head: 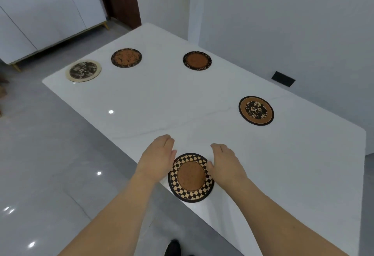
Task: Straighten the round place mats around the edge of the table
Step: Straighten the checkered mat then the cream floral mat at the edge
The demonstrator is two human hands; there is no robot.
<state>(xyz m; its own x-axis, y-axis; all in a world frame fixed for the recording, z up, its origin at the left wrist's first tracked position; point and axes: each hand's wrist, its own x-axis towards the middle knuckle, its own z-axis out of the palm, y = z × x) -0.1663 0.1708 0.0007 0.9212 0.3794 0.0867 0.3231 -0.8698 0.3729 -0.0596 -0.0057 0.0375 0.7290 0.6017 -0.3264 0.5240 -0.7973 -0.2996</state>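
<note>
- The step in hand looks to be squaring up the checkered mat (191,177), which lies at the near edge of the white worktop (182,101), low in the frame just right of centre; its lower rim seems to overhang the worktop's edge slightly.
- The left hand (157,158) sits at the mat's left rim, fingers loosely extended and together, thumb tip touching or nearly touching the rim; it grips nothing.
- The right hand (224,162) mirrors it on the right rim, also open and flat-ish, with the thumb against the checkered border (whether it presses or only brushes, I cannot tell).
- To do this well, I would keep both hands on opposite sides and nudge the mat inward together, so it slides rather than spins or buckles, stopping once its rim lies fully on the worktop.
- Light pressure should do; the mat looks thin and the worktop glossy, so it may skid too far.
- Four other mats wait: a floral mat (256,110) at right of centre, a brown mat (197,60) and an orange mat (126,57) in the upper middle, and a pale-rimmed mat (83,70) at upper left.
</note>
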